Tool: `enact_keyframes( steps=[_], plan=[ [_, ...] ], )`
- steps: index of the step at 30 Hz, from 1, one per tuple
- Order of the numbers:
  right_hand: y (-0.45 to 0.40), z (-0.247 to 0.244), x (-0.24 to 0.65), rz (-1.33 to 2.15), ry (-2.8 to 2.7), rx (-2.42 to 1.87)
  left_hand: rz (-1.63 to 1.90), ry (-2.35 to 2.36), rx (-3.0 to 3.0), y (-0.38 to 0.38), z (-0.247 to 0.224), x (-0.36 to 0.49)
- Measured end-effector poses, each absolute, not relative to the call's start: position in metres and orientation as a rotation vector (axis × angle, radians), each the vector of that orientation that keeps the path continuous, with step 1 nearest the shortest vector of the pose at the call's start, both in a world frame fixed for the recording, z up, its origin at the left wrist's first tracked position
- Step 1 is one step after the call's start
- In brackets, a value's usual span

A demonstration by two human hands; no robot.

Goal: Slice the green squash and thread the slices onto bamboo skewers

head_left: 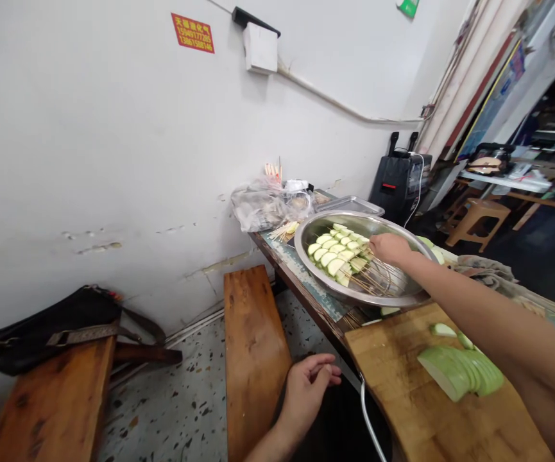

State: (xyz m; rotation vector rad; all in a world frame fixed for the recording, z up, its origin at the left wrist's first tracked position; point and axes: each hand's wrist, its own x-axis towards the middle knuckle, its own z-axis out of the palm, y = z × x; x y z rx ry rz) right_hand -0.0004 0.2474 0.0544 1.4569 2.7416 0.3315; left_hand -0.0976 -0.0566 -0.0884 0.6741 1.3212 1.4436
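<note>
skewered green slices (333,265): on the counter (326,303), beyond the wooden cutting board (387,366), a wide metal bowl (373,299) holds them. the right hand (389,249) is curled at their thin sticks (369,280), whether clamped i cannot tell; the left hand (308,388) hangs beside the board, loosely unclenched.

Smooth, shiny metal forms the basin (410,287), by the table's (328,303) left edge; its skewers (366,281) look like matt wood, the vegetable slices (331,254) smooth and moist. At the near edge, the chopping board (392,362) is dull, marked wood. Crinkled, see-through plastic bags (256,208) sit at the table corner by the wall (89,128), itself matt and chipped. Both benches (253,333) are glossy wood
</note>
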Motion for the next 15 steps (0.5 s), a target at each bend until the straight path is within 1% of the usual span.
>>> enact_keyframes(
  steps=[4, 9, 12, 15],
  plan=[
    [0.220, 0.079, 0.039, 0.389, 2.749, 1.552, 1.403, 1.360, 0.737, -0.067, -0.077, -0.096],
    [0.176, 0.109, 0.167, 0.437, 2.540, 1.829, 1.397, 1.455, 0.853, -0.077, -0.063, -0.095],
    [0.145, 0.106, 0.256, 0.355, 2.284, 2.038, 1.399, 1.467, 0.905, -0.078, -0.056, -0.089],
    [0.119, 0.082, 0.323, 0.164, 2.113, 2.133, 1.420, 1.464, 0.961, -0.082, -0.045, -0.081]
  ],
)
